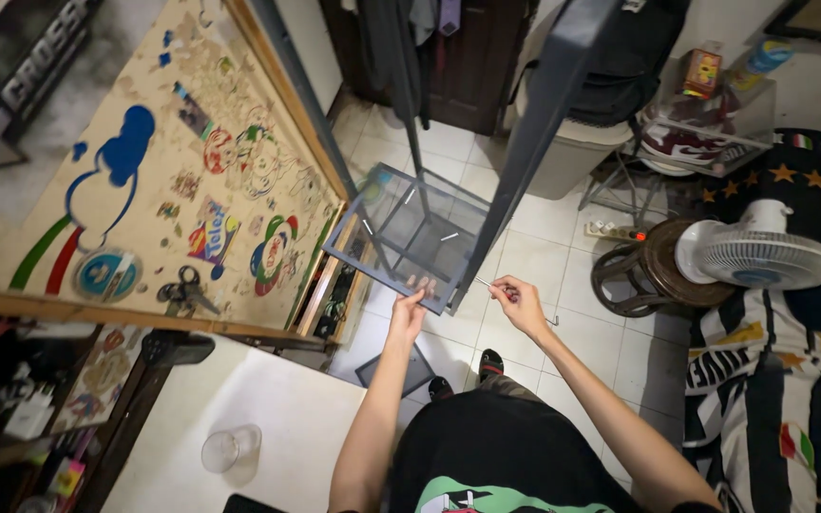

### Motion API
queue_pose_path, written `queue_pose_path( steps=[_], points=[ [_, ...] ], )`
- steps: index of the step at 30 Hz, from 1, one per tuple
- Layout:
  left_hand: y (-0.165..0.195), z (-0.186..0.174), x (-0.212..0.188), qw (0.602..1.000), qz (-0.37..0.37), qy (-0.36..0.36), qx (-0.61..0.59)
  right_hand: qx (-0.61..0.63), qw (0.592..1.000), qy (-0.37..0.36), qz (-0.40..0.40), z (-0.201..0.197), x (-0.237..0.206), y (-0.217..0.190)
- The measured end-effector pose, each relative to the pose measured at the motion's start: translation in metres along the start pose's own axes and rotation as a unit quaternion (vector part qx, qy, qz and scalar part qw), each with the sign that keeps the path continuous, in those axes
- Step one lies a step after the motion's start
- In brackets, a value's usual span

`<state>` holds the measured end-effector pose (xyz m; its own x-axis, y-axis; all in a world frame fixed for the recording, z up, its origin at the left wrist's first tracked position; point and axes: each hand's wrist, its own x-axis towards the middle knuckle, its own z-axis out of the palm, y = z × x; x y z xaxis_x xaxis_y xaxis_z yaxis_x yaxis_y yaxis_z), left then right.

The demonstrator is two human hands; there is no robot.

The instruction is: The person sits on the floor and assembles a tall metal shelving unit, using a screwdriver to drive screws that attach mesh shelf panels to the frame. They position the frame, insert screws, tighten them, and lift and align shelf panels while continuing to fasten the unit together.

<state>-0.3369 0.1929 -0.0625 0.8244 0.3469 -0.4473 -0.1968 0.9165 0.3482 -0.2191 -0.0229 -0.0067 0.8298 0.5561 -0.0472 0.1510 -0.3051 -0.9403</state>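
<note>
A grey metal shelf frame (401, 233) stands on the tiled floor in front of me, with a long grey upright post (534, 123) rising toward the camera. My left hand (409, 309) grips the near edge of the frame's flat grey panel. My right hand (517, 299) is just right of the post's base and holds a small L-shaped metal key (551, 320) against the corner joint. A second dark panel (417, 372) lies flat on the floor below my left arm. My feet in dark shoes show beneath.
A corkboard wall panel (173, 171) with stickers and scissors fills the left. A white desk (268, 427) with a clear plastic cup (230, 446) is lower left. A white fan (757, 255) on a round stool, a power strip and a striped bedspread (781, 399) crowd the right.
</note>
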Motion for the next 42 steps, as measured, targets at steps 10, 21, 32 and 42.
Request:
queue_pose_path(
  steps=[10, 21, 32, 42],
  points=[
    [0.011, -0.047, -0.047, 0.998, 0.034, 0.038, 0.038, -0.037, 0.998, -0.012, -0.043, 0.057, 0.019, -0.024],
    [0.029, -0.065, -0.067, 0.995, 0.030, 0.057, 0.076, -0.034, 0.995, -0.034, -0.092, 0.098, 0.047, -0.063],
    [0.028, -0.059, -0.067, 0.995, 0.039, 0.068, 0.062, -0.074, 0.988, 0.049, -0.125, 0.068, 0.068, -0.062],
    [0.010, -0.057, -0.068, 0.995, 0.033, 0.064, 0.067, -0.183, 0.965, 0.130, -0.134, 0.068, 0.060, -0.062]
  ],
)
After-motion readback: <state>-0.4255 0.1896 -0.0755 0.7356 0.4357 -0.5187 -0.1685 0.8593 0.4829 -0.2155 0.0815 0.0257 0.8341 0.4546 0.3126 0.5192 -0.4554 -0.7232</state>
